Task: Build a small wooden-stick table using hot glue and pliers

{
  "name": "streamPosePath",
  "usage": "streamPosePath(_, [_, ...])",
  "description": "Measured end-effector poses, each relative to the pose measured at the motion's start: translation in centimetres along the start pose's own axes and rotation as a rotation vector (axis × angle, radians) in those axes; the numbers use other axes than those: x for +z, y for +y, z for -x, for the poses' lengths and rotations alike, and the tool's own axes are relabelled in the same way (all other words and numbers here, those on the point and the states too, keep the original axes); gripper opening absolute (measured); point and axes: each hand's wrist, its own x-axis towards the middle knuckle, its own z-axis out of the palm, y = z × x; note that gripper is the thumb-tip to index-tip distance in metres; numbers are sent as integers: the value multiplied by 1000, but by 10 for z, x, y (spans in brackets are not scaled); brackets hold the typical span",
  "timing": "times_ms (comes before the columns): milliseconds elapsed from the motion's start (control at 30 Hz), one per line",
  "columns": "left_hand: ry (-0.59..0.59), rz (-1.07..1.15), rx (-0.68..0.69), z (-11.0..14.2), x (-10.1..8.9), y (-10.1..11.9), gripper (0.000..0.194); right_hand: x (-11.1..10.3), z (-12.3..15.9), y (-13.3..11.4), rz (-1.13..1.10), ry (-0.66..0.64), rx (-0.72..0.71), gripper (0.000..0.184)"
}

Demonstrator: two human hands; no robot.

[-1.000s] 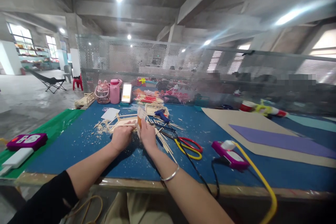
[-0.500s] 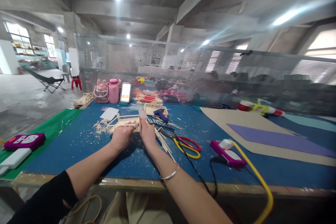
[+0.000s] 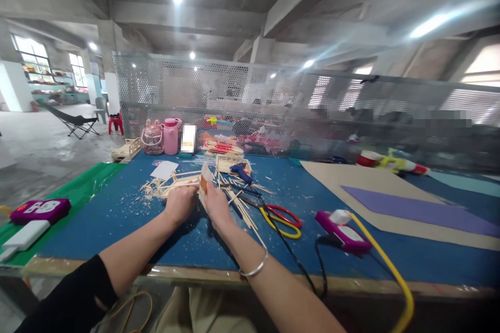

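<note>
My left hand (image 3: pixel 180 205) is closed on a small frame of thin wooden sticks (image 3: pixel 176 182) lying low over the table. In my right hand (image 3: pixel 217 207) is a thin pale sheet with an orange-brown patch (image 3: pixel 204 183), pinched upright beside the frame's right end. Whether the sheet touches the frame cannot be made out. Loose wooden sticks (image 3: pixel 242 209) spread to the right of my hands, near scissors with red and yellow handles (image 3: pixel 282 222). A blue glue gun (image 3: pixel 241 172) rests beside another stick structure (image 3: pixel 226 164). Wood scraps (image 3: pixel 146 189) lie left of the frame.
A pink bottle (image 3: pixel 171 136) and a clear pink jug (image 3: pixel 152 138) stand at the back by a perforated metal screen (image 3: pixel 219 80). Right of the scissors, a purple power strip (image 3: pixel 344 231) has a yellow cable. Beige and purple sheets (image 3: pixel 414 208) cover the right side.
The pale sheet in my right hand has shifted slightly left and turned, showing more of its orange-brown patch. My left hand stays nearly in place on the frame.
</note>
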Motion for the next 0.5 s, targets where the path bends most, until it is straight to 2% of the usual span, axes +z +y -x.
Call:
streamPosePath(167, [-7, 10, 11, 1, -1, 2, 29, 0, -1, 1, -3, 45, -28, 49])
streamPosePath(367, [13, 25, -6, 0, -1, 0, 25, 2, 4, -2, 5, 46, -87, 49])
streamPosePath(500, [42, 64, 20, 1, 0, 0, 28, -2, -1, -2, -23, 48, -78, 47])
